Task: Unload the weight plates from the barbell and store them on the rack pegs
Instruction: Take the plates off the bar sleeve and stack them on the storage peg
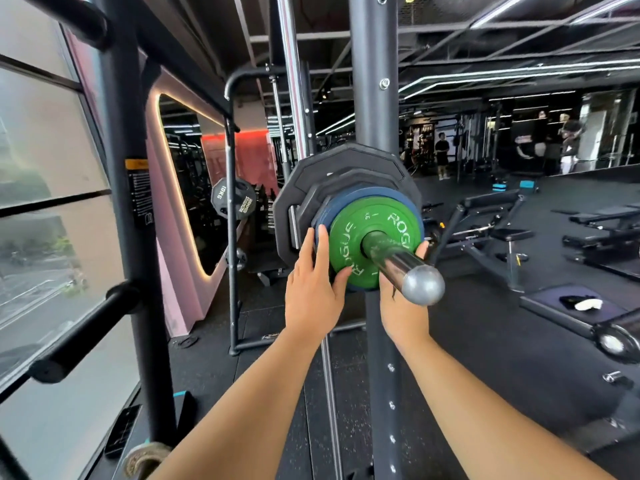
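The chrome barbell sleeve (405, 268) points toward me at centre frame. On it sit a small green plate (360, 233) in front, a blue plate (388, 195) behind it, and black plates (311, 178) further back. My left hand (313, 289) lies on the left rim of the green and blue plates, fingers straight up along the edge and thumb against the green face. My right hand (403, 306) reaches up under the sleeve to the plates' right rim; the bar hides most of its fingers. A bare black rack peg (86, 330) juts out at lower left.
The rack upright (374, 98) stands right behind the plates. Another upright (124, 202) and a window are at left. A 10 kg black plate (232, 202) hangs on a far rack. Benches (491, 223) stand at right, and people are in the far background.
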